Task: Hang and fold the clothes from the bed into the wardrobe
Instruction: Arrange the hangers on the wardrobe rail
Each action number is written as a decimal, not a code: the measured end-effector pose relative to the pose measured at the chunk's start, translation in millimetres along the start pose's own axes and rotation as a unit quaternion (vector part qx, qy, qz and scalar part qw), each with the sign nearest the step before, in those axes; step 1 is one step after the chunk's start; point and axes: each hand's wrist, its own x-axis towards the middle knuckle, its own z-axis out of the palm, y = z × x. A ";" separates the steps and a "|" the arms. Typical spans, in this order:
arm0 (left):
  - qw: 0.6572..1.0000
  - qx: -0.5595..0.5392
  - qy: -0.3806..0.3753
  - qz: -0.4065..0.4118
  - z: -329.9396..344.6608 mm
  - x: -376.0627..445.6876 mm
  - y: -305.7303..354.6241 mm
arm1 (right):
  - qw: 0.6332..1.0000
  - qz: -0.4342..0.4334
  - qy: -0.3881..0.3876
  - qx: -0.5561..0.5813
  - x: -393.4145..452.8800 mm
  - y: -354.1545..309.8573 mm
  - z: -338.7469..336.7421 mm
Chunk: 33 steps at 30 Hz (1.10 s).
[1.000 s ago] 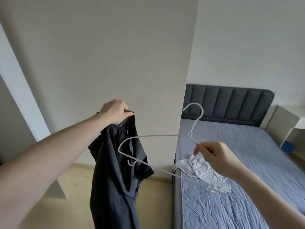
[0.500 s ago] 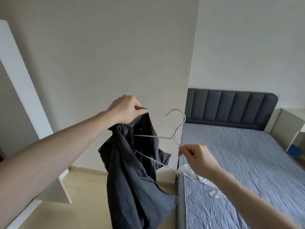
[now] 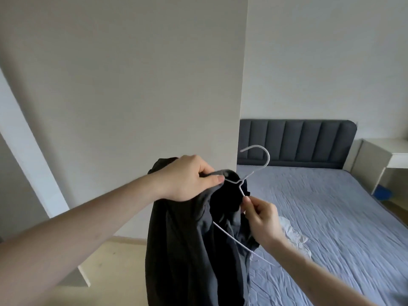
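Observation:
A dark grey shirt (image 3: pixel 187 250) hangs in front of me, gripped at its neck opening by my left hand (image 3: pixel 187 177). A thin white wire hanger (image 3: pixel 262 160) has one arm pushed into that neck, its hook pointing up. My right hand (image 3: pixel 260 217) pinches the hanger's wire just below the hook. A crumpled white garment (image 3: pixel 293 235) lies on the blue-grey bed (image 3: pixel 331 217), partly hidden by my right forearm. The wardrobe's inside is out of view.
A tall white panel (image 3: pixel 132 85) stands straight ahead, with a white door edge (image 3: pixel 33 164) at the left. The bed's dark padded headboard (image 3: pixel 298 144) is against the far wall. A white desk (image 3: pixel 386 155) sits at the right, a blue object (image 3: pixel 383 192) under it.
The hanger's arm has gone further into the shirt's neck. My left hand has shifted right and down, bunching the collar over the wire. My right hand has moved closer to the shirt.

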 end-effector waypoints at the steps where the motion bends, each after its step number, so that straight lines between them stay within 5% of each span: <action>1: 0.999 0.008 -0.034 0.004 2.5 -2.5 1.1 | 1.000 0.000 0.013 0.007 -3.0 1.9 -2.3; 3: 0.999 -0.009 -0.047 0.009 3.1 -4.6 0.4 | 0.999 -0.001 0.032 0.026 -7.3 3.2 -7.5; 7: 0.972 0.164 0.143 0.089 -7.3 9.5 -17.0 | 0.997 -0.016 0.048 0.054 -4.9 -7.8 -12.7; 10: 0.960 0.244 0.095 0.097 -9.3 29.3 -27.4 | 0.996 -0.030 0.054 0.058 0.5 -13.7 -13.1; 16: 0.956 0.235 0.108 0.136 -22.0 44.3 -42.5 | 0.996 -0.056 0.053 0.038 3.3 -16.8 -35.4; 19: 0.963 0.195 0.149 0.114 -30.1 41.8 -58.1 | 0.979 -0.022 0.196 0.043 -6.8 7.0 -55.4; 22: 0.966 0.159 0.174 0.104 -38.5 38.2 -68.5 | 0.924 0.169 0.317 0.131 -34.2 44.3 -49.2; 27: 0.970 0.095 0.195 0.110 -44.2 37.5 -66.7 | 0.940 0.314 -0.013 0.130 -47.5 68.6 2.0; 33: 0.973 0.054 0.183 0.126 -52.3 30.4 -47.4 | 0.944 0.263 -0.151 0.133 4.9 57.4 36.7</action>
